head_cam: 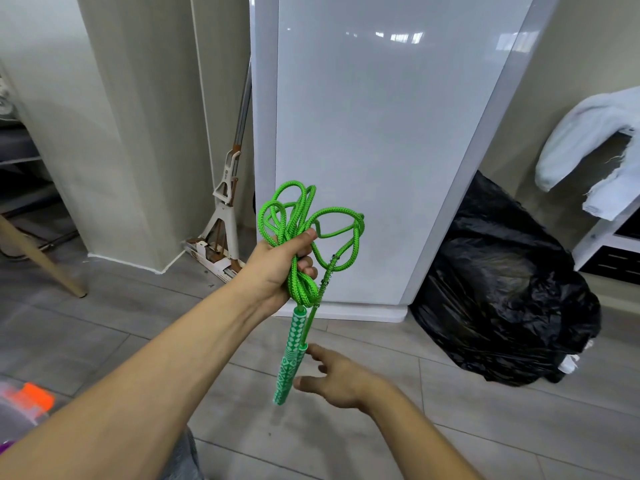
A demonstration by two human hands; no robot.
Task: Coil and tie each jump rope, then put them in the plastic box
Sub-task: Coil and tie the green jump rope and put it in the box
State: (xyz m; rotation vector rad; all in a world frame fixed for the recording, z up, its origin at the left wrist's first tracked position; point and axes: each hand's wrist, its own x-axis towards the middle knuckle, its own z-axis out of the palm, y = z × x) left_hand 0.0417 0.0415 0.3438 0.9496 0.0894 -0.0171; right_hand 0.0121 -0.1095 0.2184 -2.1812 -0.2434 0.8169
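My left hand (277, 268) grips the green rope (304, 233) coiled but untied, right hand (337, 379) loose w/ nothing held; box step's left.

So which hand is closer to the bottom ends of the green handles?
Right. The right hand is open just right of the handles, fingers about touching; the left hand grips the rope coils above them.

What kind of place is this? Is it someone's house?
Most likely a home, perhaps a storage or laundry corner. A squeeze mop leans by the wall, a full black rubbish bag sits on the grey plank floor, and a pale cloth hangs over a white shelf.
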